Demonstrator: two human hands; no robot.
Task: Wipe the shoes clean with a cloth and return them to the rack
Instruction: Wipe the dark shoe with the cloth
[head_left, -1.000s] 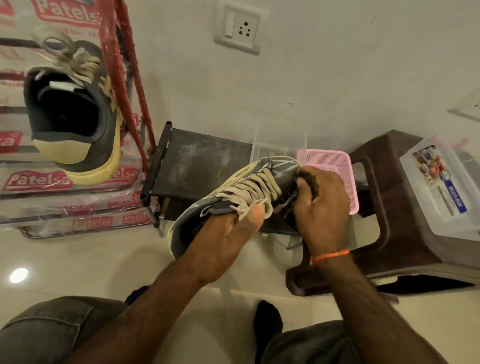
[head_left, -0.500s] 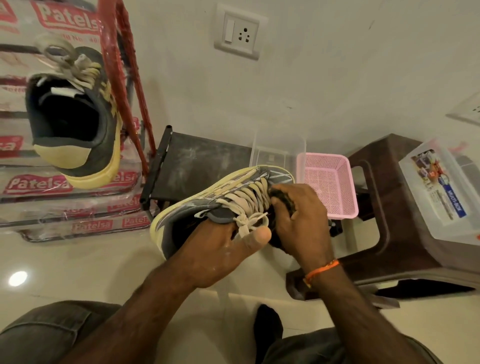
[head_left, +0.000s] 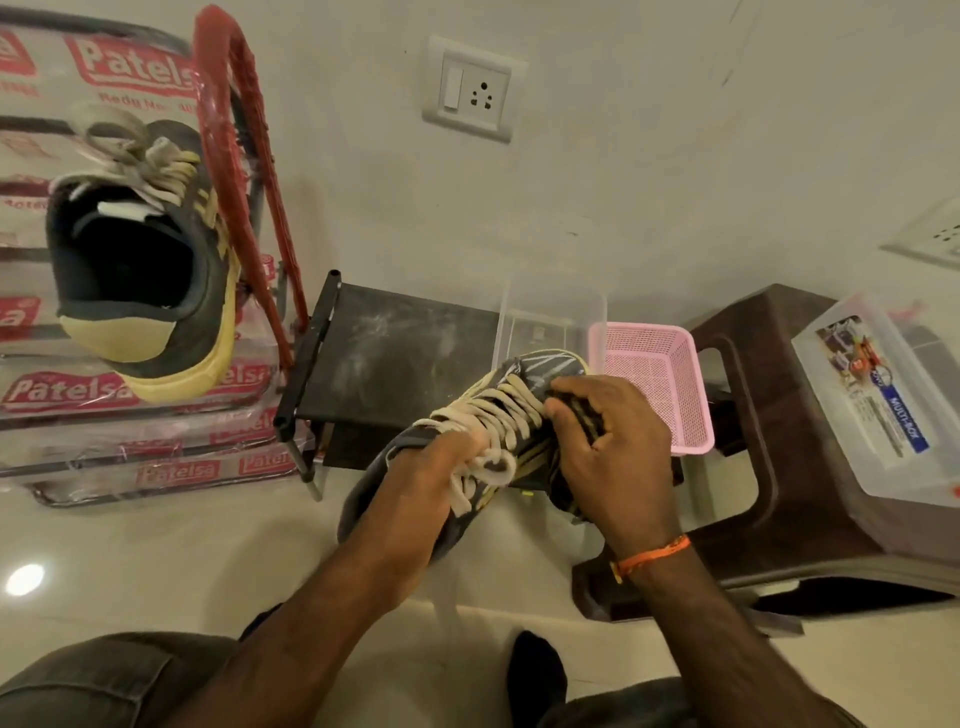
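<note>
Floor (head_left: 156, 566): pale glossy tiles, one bright light reflection at the left.
Wall (head_left: 649, 156): off-white, carrying a white switch-and-socket plate (head_left: 474, 89).
Rack (head_left: 244, 171): metal frame at the left, red side bar, rails wrapped in clear plastic printed "Patelsa".
Stool (head_left: 769, 467): dark brown plastic, at the right, standing on the floor.
Low shelf (head_left: 395, 358): black, dusty top, between rack and stool.
Storage box (head_left: 883, 415): translucent, lidded, printed label, resting on the stool.
Shoe on rack (head_left: 150, 270): dark upper, yellow sole and heel patch, pale laces, heel opening turned toward the camera.
Held shoe (head_left: 498, 415): same dark-and-yellow make, pale laces, in the air in front of the low shelf, toe pointing away toward the basket.
Basket (head_left: 654, 384): pink mesh, beside the stool, just behind the held shoe's toe.
Clear container (head_left: 550, 317): behind the basket, on the low shelf.
Left hand (head_left: 431, 483): fingers inside the shoe's opening, gripping it at the tongue.
Right hand (head_left: 613, 452): orange thread on the wrist, fingers curled round the cloth, pressing it against the shoe's side by the laces.
Cloth (head_left: 584, 415): dark, bunched, mostly hidden under the right hand.
</note>
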